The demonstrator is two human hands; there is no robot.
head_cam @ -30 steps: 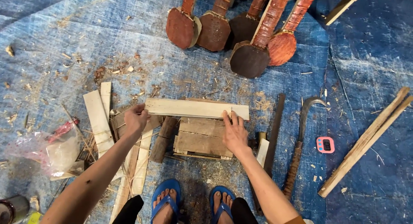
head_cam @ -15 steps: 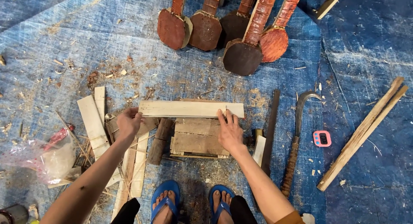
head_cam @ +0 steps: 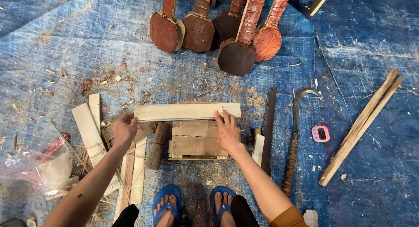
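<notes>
I see a long pale flat wooden board (head_cam: pixel 185 112) lying across the far edge of a small low wooden block stand (head_cam: pixel 195 139) on the blue plastic floor sheet (head_cam: pixel 87 44). My left hand (head_cam: pixel 125 127) holds the board's left end, fingers curled around it. My right hand (head_cam: pixel 228 131) rests flat and wide on the board near its right end. A curved metal blade with a wrapped handle (head_cam: pixel 295 139) lies to the right, beside a small pink timer (head_cam: pixel 320 133).

Pale wooden slat (head_cam: pixel 183 112) — flat, crosswise — atop a small wooden block (head_cam: pixel 195 139).
</notes>
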